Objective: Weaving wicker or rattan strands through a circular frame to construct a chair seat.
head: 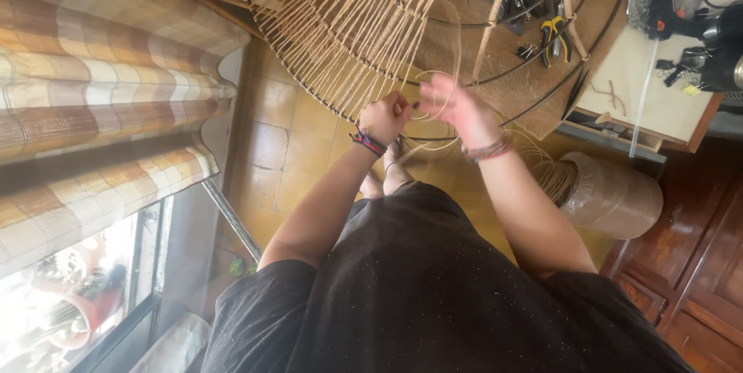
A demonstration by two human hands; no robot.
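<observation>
The left hand (pixel 385 116) is clenched into a fist at the lower rim of the frame (pixel 495 71), a round structure of thin dark wire rings, and it pinches the cord (pixel 453 48) against the wire there. The right hand (pixel 458 107) is just beside it, blurred, fingers half curled around a loose loop of the same pale cord; whether it grips or only guides the loop, I cannot tell. Rows of cord already stretch taut across the weave (pixel 340 17) on the left part of the frame. The cord looks light, thin and limp, a little rough, so it should hold under a pinch yet kink or tangle easily; it is best taken close to the wire, where slack is shortest. The frame seems stiff but springy and light, best steadied at the rim rather than by the woven strands. A spool (pixel 607 195) wrapped in clear film lies on the floor to the right, pliers (pixel 554 36) on a mat above.
</observation>
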